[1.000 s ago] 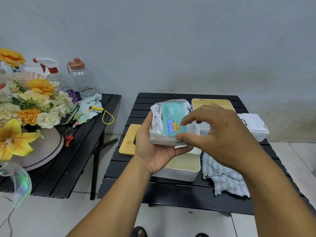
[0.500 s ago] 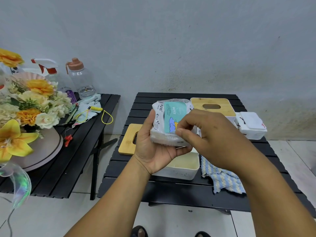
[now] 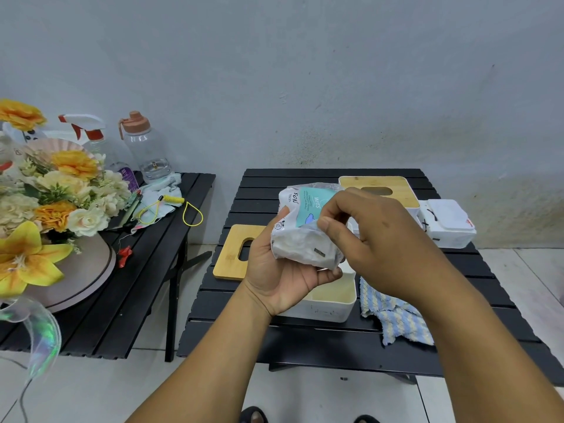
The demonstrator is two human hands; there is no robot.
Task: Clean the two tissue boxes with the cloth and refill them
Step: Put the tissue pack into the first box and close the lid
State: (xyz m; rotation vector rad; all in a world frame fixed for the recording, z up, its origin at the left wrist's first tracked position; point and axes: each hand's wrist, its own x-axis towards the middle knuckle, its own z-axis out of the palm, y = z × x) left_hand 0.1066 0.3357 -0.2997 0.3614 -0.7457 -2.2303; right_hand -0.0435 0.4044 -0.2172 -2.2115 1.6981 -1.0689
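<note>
Your left hand [image 3: 283,279] cups the crinkled white-and-teal plastic tissue pack [image 3: 300,239] above the open white plastic tissue box [image 3: 331,305], while your right hand [image 3: 375,239] pinches its wrapper (thumb and forefinger). Tear too hard and tissues could spill past the box.

Soft, even, shadowless light; sharp centre, wide-angle bending at edges.
</note>
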